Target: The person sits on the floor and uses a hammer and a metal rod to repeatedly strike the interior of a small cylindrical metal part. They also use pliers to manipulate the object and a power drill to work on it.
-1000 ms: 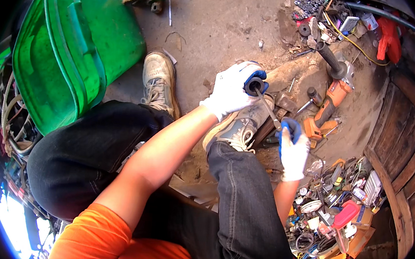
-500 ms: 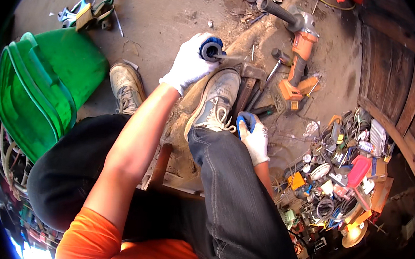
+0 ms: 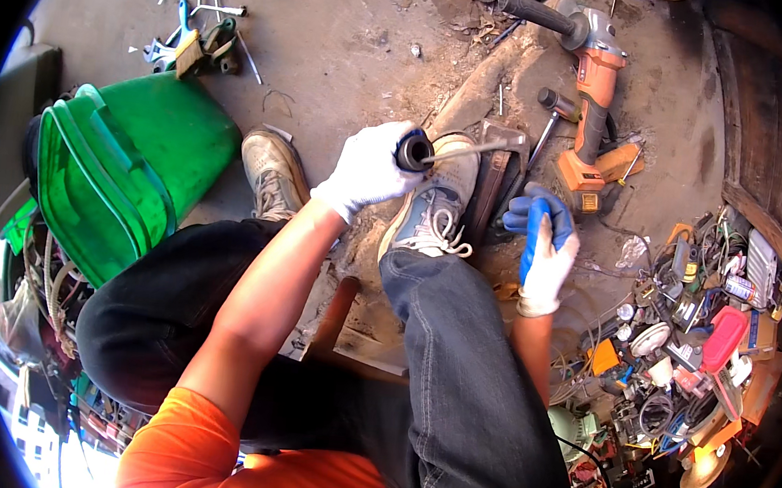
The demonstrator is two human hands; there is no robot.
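My left hand [image 3: 377,168], in a white glove with blue palm, grips a hollow dark cylinder [image 3: 415,151] above my right shoe. A thin metal rod [image 3: 474,150] sticks out of the cylinder's bore toward the upper right. My right hand [image 3: 541,248], gloved alike, is apart from the cylinder and rod, fingers bent but apart, with nothing visible in it. Beyond it lie an orange cordless angle grinder [image 3: 592,104], a hammer-like tool [image 3: 557,105] and a rusty metal piece [image 3: 488,197].
A green plastic bin [image 3: 128,165] lies at the left, with a brush [image 3: 189,53] and wrenches [image 3: 218,9] behind it. A jumbled pile of tools, cables and parts [image 3: 679,348] fills the lower right, below wooden boards [image 3: 768,235]. A rusty pipe [image 3: 337,309] is between my legs.
My right hand has come off the rod, dropped lower, then risen again with fingers loosened. My left hand moved toward me with the cylinder; the rod now points to upper right.
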